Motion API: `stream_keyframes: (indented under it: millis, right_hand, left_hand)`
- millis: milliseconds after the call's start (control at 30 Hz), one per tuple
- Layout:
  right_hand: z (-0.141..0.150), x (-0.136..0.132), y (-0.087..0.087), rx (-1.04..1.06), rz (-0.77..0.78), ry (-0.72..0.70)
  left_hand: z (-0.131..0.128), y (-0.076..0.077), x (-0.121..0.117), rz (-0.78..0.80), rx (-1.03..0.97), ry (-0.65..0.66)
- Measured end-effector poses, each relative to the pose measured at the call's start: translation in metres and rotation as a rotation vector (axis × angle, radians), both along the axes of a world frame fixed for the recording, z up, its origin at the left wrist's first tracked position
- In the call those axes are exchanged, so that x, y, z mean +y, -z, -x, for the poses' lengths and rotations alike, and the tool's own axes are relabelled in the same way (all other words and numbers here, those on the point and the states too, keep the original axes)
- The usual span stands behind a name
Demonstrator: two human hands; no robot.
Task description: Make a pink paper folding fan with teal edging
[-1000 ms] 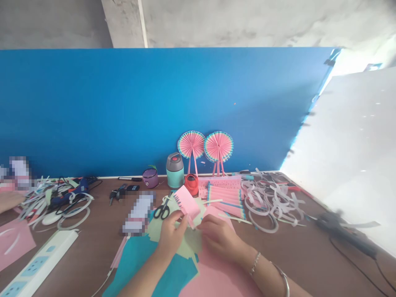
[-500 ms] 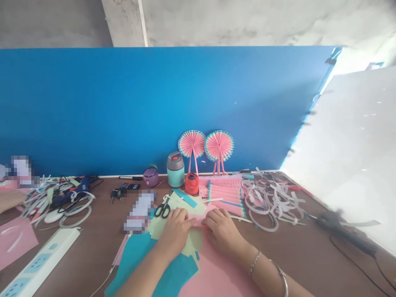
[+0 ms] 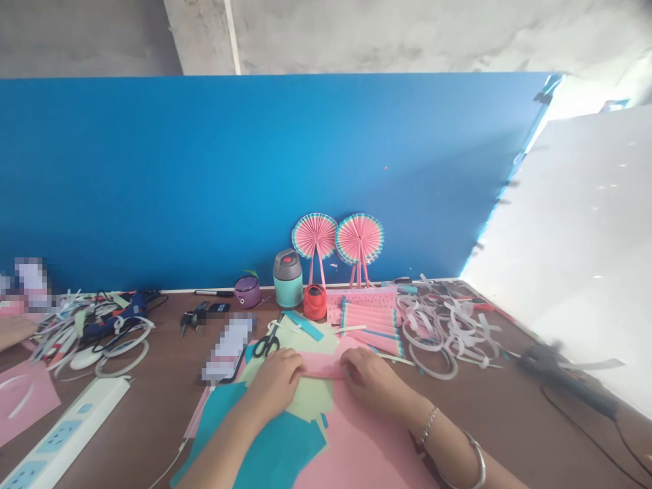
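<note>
A folded strip of pink paper [image 3: 323, 365] lies across the middle, with one end at each hand. My left hand [image 3: 279, 382] is closed on its left end, fingers curled over the edge. At the right end, my right hand [image 3: 367, 377] pinches the paper, its fingertips partly hidden. Beneath are pale green sheets [image 3: 312, 402], a teal sheet [image 3: 282, 451] and a large pink sheet [image 3: 364, 451]. Black-handled scissors [image 3: 267, 343] rest just beyond my left hand, near a small teal strip [image 3: 304, 324].
Two round pink paper fans [image 3: 359, 239] lean on the blue partition. Before them stand a teal flask [image 3: 288, 280] and red container [image 3: 314, 303]. White curled strips [image 3: 448, 326] and a glue gun [image 3: 565, 380] lie right; a phone [image 3: 229, 348] and power strip [image 3: 66, 435] left. Another person's hand [image 3: 15, 331] shows far left.
My hands have moved apart along the pink strip, the left one shifting left, so more of the strip shows between them. The view has shifted slightly.
</note>
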State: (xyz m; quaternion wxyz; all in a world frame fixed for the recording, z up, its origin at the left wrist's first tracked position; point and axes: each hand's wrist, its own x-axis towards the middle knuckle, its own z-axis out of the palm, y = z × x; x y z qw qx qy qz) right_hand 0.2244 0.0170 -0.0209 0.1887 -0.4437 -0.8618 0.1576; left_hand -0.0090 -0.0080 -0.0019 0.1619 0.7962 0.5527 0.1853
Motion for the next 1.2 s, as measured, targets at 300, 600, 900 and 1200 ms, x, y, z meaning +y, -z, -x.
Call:
stream_keyframes:
  millis: [300,600,900,1200]
  right_hand:
    - [-0.005,0.008,0.003,0.209,0.099,0.003]
    - [-0.001,0.008,0.003,0.21,0.137,0.069]
    - [0.0,0.011,0.006,0.204,0.133,0.092]
    - [0.0,0.011,0.005,0.178,0.111,0.078]
  left_hand:
    - [0.007,0.009,0.009,0.035,-0.197,-0.069]
    - [0.007,0.019,0.013,-0.015,-0.171,-0.117]
    - [0.008,0.024,0.016,-0.041,-0.136,-0.117]
    - [0.006,0.022,0.014,-0.059,-0.091,-0.126]
